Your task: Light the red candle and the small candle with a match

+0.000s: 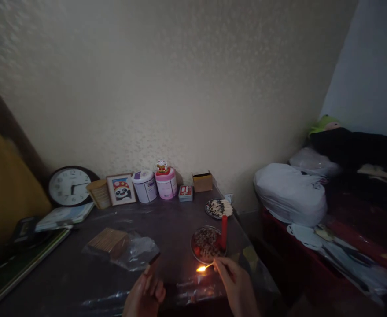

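Right hand (237,284) pinching lit match (204,267), flame near dish (208,243) with red candle (224,232). Left hand (146,293) fingers curled around matchbox (154,259).

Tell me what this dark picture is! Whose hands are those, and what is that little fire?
The picture comes from a camera worn on a person's head, looking down at their own two hands. The right hand pinches a burning match in its fingers. The left hand holds a small dark thing, maybe a matchbox; it is too dim to tell. On the dark table stand a red candle by a round dish, a clock, a panda picture and two tubs.
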`<state>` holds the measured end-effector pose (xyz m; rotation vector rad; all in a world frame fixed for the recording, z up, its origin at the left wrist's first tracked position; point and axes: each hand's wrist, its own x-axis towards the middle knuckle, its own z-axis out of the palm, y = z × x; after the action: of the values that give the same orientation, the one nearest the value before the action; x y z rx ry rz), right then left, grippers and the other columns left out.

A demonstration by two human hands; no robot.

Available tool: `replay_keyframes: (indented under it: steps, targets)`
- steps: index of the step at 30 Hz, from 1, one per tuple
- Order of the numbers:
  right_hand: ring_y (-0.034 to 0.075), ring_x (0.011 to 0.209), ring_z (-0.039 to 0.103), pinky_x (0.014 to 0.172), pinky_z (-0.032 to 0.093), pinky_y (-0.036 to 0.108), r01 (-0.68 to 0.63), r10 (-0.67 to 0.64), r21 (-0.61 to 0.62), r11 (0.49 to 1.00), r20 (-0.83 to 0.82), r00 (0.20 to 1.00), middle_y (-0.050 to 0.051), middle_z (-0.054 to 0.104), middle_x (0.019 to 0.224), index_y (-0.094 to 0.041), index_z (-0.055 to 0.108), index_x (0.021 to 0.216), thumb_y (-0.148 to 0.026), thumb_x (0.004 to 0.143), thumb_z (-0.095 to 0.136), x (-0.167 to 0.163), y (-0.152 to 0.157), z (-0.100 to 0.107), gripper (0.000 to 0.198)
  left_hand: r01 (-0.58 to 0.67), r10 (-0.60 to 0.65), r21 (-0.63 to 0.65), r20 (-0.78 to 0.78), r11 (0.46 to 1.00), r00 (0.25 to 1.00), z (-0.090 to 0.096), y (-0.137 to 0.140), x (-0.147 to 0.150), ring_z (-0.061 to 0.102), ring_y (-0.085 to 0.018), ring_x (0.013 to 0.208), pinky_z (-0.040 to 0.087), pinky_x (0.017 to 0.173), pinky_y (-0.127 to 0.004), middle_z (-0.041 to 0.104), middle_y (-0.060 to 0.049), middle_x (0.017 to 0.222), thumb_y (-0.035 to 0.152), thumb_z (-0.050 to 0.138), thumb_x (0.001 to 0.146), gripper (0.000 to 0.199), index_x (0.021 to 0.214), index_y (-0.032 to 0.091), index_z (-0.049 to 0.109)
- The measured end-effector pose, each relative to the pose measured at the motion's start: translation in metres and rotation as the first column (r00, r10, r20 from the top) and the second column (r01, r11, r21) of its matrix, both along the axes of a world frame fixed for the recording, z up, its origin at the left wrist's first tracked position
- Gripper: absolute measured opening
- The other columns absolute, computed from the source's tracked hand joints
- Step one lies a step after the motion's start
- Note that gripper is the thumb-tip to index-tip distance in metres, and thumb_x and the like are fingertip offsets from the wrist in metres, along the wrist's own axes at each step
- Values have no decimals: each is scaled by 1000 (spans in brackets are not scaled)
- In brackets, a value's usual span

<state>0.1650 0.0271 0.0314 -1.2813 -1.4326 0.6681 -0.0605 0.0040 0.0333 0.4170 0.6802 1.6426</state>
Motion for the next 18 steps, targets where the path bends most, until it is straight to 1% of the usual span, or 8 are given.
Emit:
replay_keyframes:
  steps: [2,4,7,9,11,14,18]
  targets:
    - [21,79,71,71,57,25,21,-21,24,999,-24,999,6,75,83,-18,72,83,-44,85,57,2,1,-1,29,-60,66,-73,93,996,993,-2,6,-5,41,-10,43,36,43,-24,43,7,45,38,85,53,36,50,20,54]
    - [22,80,71,72,58,27,56,-53,80,995,-41,998,8,75,83,-18,72,82,-44,84,58,4,4,-2,30,-89,107,-127,143,988,984,-4,9,-5,40,-9,42,34,39,-23,43,7,45,36,87,49,38,49,19,53]
    - [22,78,71,70,59,27,66,-54,189,980,-65,996,8,74,82,-19,72,81,-44,85,57,6,6,-2,29,-92,111,-142,135,986,985,-4,11,-3,40,-8,41,34,38,-22,42,6,45,36,87,47,41,47,18,51]
    - [22,79,71,70,60,26,54,-38,231,971,-76,996,8,74,82,-20,71,82,-43,85,57,6,6,-2,27,-112,128,-127,122,986,984,-3,10,-2,39,-8,42,34,39,-22,41,7,46,37,87,47,39,50,18,53]
    - [22,82,71,71,60,26,48,-33,225,973,-73,997,8,74,84,-20,71,83,-40,86,57,6,5,-2,25,-135,145,-104,97,985,985,-2,9,-2,39,-8,42,34,40,-22,40,8,47,38,85,50,38,53,18,52]
    - [22,85,70,72,60,25,59,-46,193,979,-70,996,7,74,88,-20,71,83,-38,86,57,5,5,-5,23,-150,155,-91,61,985,986,-1,8,-2,38,-7,43,33,40,-22,39,8,48,39,82,54,41,51,19,47]
    - [20,78,71,66,61,22,103,-92,193,976,-63,994,4,75,85,-23,71,81,-39,84,61,7,6,-10,20,-157,163,-103,59,982,985,-2,11,-2,38,-7,42,33,39,-22,39,8,47,39,82,50,44,49,19,43]
